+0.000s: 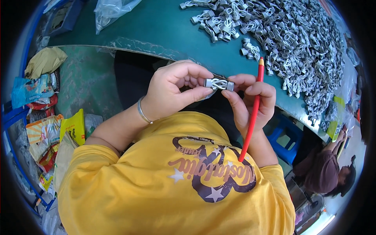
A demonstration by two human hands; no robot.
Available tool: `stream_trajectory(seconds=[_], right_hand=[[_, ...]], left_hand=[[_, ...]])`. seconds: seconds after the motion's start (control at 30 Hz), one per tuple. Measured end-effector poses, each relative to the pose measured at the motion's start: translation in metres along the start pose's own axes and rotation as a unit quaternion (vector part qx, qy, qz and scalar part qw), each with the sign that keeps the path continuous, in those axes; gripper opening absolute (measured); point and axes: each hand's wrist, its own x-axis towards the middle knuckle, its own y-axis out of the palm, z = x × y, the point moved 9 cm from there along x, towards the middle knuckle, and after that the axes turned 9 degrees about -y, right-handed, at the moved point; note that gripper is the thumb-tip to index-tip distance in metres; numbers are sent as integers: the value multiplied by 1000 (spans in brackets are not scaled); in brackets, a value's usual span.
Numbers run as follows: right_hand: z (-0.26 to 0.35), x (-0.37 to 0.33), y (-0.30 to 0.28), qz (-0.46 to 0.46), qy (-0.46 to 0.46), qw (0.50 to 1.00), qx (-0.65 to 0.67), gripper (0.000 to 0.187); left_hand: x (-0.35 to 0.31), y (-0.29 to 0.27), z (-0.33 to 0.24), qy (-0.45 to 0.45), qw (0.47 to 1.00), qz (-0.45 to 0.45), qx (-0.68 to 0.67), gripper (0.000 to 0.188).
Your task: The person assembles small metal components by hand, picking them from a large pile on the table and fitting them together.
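Between my two hands is a small silver-grey piece (219, 84) with a ribbed collar at each end and twisted strands between them. My left hand (172, 87) pinches its left collar between thumb and fingers, and a metal bangle circles that wrist. At the right collar, the thumb and fingertips of my right hand (254, 102) close on the piece. A red pencil (252, 117) with a pale tip pointing away from me is also tucked through the right hand's fingers. The piece is held level in front of my yellow shirt, by the table's near edge.
A large heap of similar grey pieces (301, 43) covers the right of the green table (156, 29). A clear plastic bag (111, 13) lies at the far left. Bags and packets (41, 133) crowd the left side. A blue stool (285, 138) and another person (323, 172) are at right.
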Motion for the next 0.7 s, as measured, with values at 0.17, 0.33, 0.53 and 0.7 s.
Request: stream_trajectory(seconds=[0.17, 0.33, 0.53, 0.7], right_hand=[[-13, -12, 7, 14, 31, 999, -16, 30], [-15, -16, 16, 31, 45, 998, -6, 29], [-4, -13, 19, 72, 7, 996, -56, 28], [7, -5, 26, 137, -21, 988, -64, 29]], left_hand=[[-6, 8, -29, 137, 980, -10, 146, 26], [-9, 11, -32, 153, 975, -15, 161, 25], [-9, 10, -35, 161, 972, -12, 171, 26], [-10, -3, -27, 147, 972, -68, 171, 22]])
